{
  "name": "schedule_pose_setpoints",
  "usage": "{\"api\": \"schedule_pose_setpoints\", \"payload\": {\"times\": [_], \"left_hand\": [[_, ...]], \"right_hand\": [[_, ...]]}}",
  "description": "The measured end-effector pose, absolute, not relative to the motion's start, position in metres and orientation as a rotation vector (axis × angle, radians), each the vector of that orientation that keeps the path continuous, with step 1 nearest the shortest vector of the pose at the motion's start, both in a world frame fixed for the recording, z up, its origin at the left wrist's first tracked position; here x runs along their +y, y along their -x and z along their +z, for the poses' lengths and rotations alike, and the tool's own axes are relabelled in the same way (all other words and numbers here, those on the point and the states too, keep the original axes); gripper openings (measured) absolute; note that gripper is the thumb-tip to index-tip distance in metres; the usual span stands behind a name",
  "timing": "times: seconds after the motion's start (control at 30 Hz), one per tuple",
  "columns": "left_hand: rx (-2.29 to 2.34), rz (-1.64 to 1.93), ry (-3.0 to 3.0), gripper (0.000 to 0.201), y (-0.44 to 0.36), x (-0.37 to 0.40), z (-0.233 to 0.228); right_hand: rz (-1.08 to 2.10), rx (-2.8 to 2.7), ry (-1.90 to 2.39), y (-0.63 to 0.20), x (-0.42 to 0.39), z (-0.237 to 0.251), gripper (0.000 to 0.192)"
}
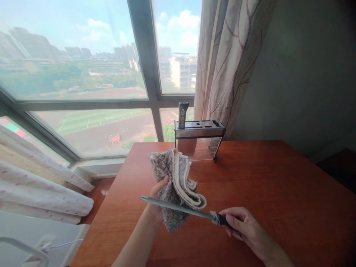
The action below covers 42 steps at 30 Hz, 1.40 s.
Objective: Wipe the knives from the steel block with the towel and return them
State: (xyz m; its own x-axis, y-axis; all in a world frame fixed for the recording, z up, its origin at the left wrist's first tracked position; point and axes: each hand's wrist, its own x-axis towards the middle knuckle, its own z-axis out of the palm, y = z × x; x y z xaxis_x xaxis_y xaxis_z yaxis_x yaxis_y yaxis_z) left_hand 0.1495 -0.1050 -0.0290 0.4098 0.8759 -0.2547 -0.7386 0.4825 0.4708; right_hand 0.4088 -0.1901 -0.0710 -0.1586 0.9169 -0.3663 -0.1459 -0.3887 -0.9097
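Head view: left hand (pixel 158 196) fingers curled around a folded grey cloth (pixel 175 185), thumb on its front; right hand (pixel 244 226) fingers closed on the black handle of a sharpening steel (pixel 178 208), its rod crossing just below the left thumb, against the cloth; knife block (pixel 198 139) stands beyond the fingers on the wooden table (pixel 278 185).

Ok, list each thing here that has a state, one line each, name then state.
Left hand: gripping the cloth.
Cloth: bunched, held above the table.
Right hand: closed on the rod's dark handle.
Sharpening rod: held level, lying across the cloth.
Knife block: upright on the table, one handle sticking out.
Curtain: drawn aside.
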Motion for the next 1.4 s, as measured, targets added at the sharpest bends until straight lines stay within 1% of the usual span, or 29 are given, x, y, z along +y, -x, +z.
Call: {"api": "schedule_pose_setpoints", "payload": {"times": [0.1, 0.23, 0.33, 0.43, 0.6, 0.67, 0.83, 1.03, 1.1, 1.17, 1.4], "left_hand": [[0.541, 1.027, -0.24, 0.032, -0.153, -0.101, -0.029], [0.555, 1.11, -0.225, 0.025, -0.156, -0.1, -0.035], [0.511, 1.115, -0.225, 0.026, -0.16, -0.102, -0.037], [0.457, 1.104, -0.244, 0.028, -0.162, -0.103, -0.036], [0.459, 1.117, -0.237, 0.03, -0.154, -0.102, -0.035], [0.472, 1.145, -0.23, 0.03, -0.15, -0.101, -0.036], [0.47, 1.163, -0.255, 0.033, -0.146, -0.1, -0.032], [0.403, 1.126, -0.259, 0.036, -0.144, -0.099, -0.028], [0.391, 1.128, -0.247, 0.037, -0.144, -0.099, -0.028], [0.386, 1.141, -0.233, 0.037, -0.146, -0.098, -0.028], [0.403, 1.119, -0.258, 0.035, -0.164, -0.104, -0.036]], "right_hand": [[1.633, -0.849, 1.202, -0.389, -0.192, -0.066, 0.045], [1.628, -0.79, 1.058, -0.362, -0.188, -0.065, 0.046], [1.601, -0.793, 1.043, -0.345, -0.185, -0.069, 0.049], [1.613, -0.743, 1.04, -0.335, -0.186, -0.074, 0.048], [1.852, -0.497, 0.898, -0.337, -0.19, -0.074, 0.034], [1.951, -0.451, 0.805, -0.34, -0.192, -0.074, 0.032], [2.176, -0.355, 0.704, -0.348, -0.197, -0.083, 0.041], [2.226, -0.443, 0.726, -0.353, -0.207, -0.1, 0.048], [2.198, -0.489, 0.785, -0.351, -0.209, -0.101, 0.05], [2.099, -0.543, 0.868, -0.347, -0.208, -0.098, 0.049], [1.529, -0.813, 1.164, -0.323, -0.185, -0.063, 0.043]]}}
